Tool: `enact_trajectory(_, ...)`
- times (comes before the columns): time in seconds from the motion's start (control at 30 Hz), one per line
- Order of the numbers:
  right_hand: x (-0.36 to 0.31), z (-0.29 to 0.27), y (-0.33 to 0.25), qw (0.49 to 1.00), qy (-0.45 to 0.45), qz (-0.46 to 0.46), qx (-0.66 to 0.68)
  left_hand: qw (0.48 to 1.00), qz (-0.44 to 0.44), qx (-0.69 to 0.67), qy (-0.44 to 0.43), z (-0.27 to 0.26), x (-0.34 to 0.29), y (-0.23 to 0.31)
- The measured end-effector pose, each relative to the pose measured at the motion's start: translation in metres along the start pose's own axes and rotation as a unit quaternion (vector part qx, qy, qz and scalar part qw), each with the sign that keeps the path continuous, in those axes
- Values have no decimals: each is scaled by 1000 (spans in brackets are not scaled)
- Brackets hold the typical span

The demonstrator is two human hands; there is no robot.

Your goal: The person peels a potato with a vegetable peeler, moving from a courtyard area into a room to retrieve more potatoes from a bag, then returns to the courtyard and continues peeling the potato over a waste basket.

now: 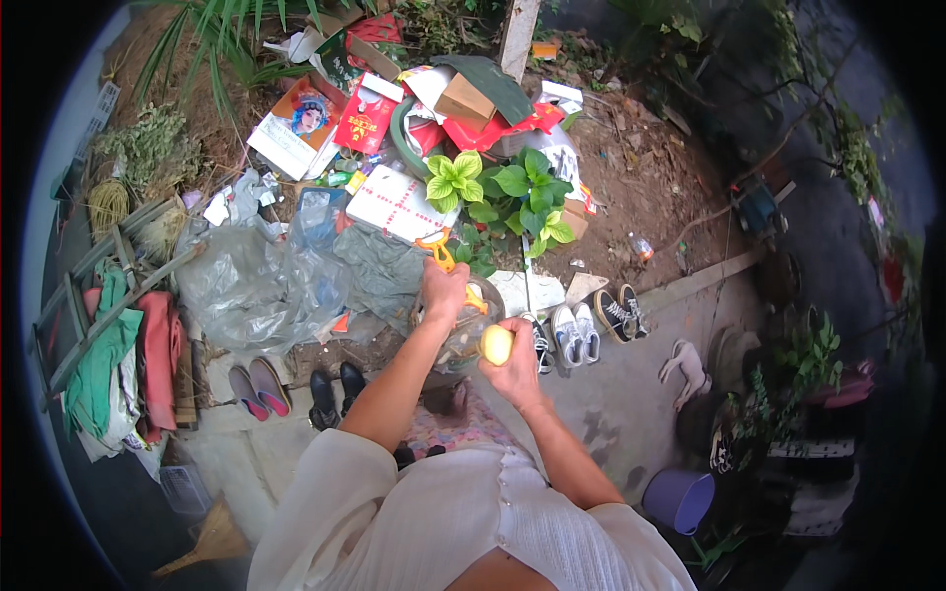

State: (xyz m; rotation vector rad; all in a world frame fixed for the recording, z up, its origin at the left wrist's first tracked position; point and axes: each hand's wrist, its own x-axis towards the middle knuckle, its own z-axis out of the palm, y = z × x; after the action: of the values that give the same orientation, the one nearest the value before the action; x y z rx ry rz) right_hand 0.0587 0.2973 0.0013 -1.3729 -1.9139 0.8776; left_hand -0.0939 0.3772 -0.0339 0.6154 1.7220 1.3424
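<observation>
My left hand point(446, 293) is closed around an orange peeler point(437, 252). One orange end sticks out past the far side of the fist, and another orange part shows between my two hands. In my right hand point(514, 372) is a pale yellow, peeled-looking potato point(497, 344), gripped with its rounded end facing up. The peeler and potato are a short way apart. Below and between the hands a see-through rounded container point(459, 347) partly shows; my arms and hands hide much of it, and its contents are hard to make out.
Ahead lies a heap of boxes, red packaging and crumpled plastic sheeting point(251, 286). A green leafy plant point(522, 187) grows beyond my hands. Shoes point(576, 333) line the ledge, with dark boots point(335, 394) at left. A dog point(684, 372) lies right, near a purple bucket point(679, 500).
</observation>
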Motion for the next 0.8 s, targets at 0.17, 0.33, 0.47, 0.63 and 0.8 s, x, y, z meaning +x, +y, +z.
enact_trajectory(0.17,9,-2,16,995,20,-35,91,986,-39,-164,16,-8,7,-4)
enact_trajectory(0.33,2,-8,10,781,-68,181,594,960,-100,-255,-54,-5,-11,4)
enact_trajectory(0.47,2,-8,10,738,-83,200,639,970,-74,-218,-72,10,-40,24)
enact_trajectory(0.63,-5,-12,7,759,-112,178,615,988,-25,-154,-21,6,-14,6)
enact_trajectory(0.8,-3,-17,14,663,-113,233,702,970,-61,-235,-29,3,-18,8)
